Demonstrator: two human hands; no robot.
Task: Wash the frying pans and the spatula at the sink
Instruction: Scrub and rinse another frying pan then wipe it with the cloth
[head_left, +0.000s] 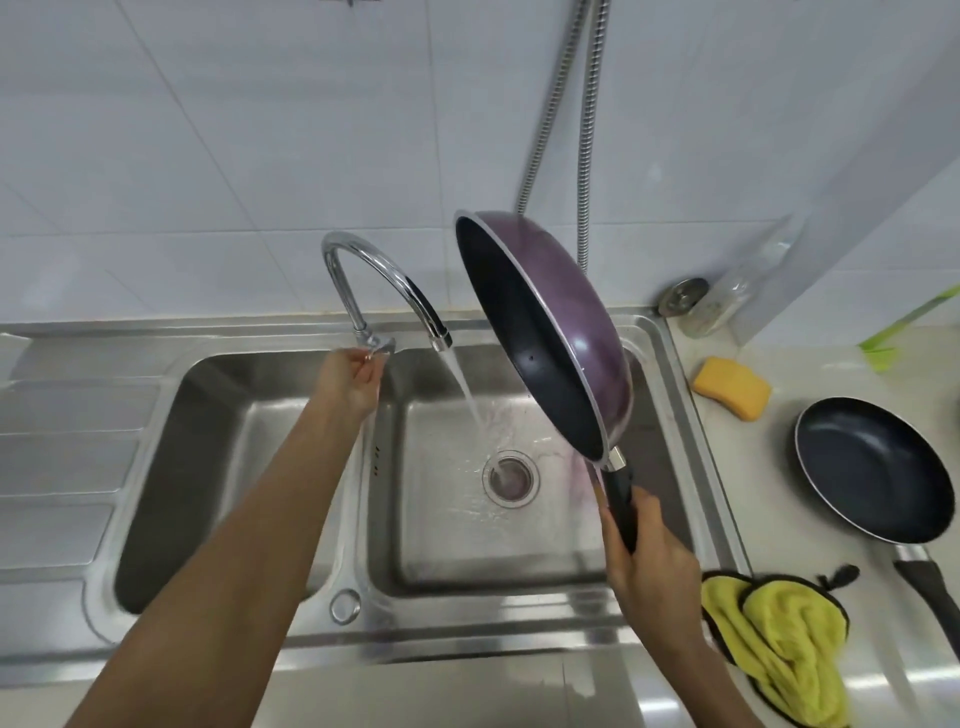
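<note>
— While water was being run from the faucet (387, 283) into the right basin of the sink (249, 431), what was held by each hand?

— The purple frying pan (540, 332) was gripped by the right hand (649, 566), whose fingers were closed around the black handle. The pan was kept tilted on its edge above the right basin, with the dark inside turned to the left and the rim raised toward the far wall. It was held just beside the stream, not under it.

— And the left hand (349, 382)?

— It was stretched to the base of the faucet, and its fingers were curled around the small tap lever (376, 351) there. How firmly the lever was pinched could not be told.

— Where was the second pan seen?

— A black frying pan (872, 470) was laid flat on the counter at the right of the sink, with its handle pointed to the near side. A yellow sponge (732, 387) was placed farther away on the same counter, and a yellow-green cloth (779, 639) was left crumpled near the front edge, just beside that pan's handle.

— Was the spatula seen?

— It could not be found in the view.
</note>
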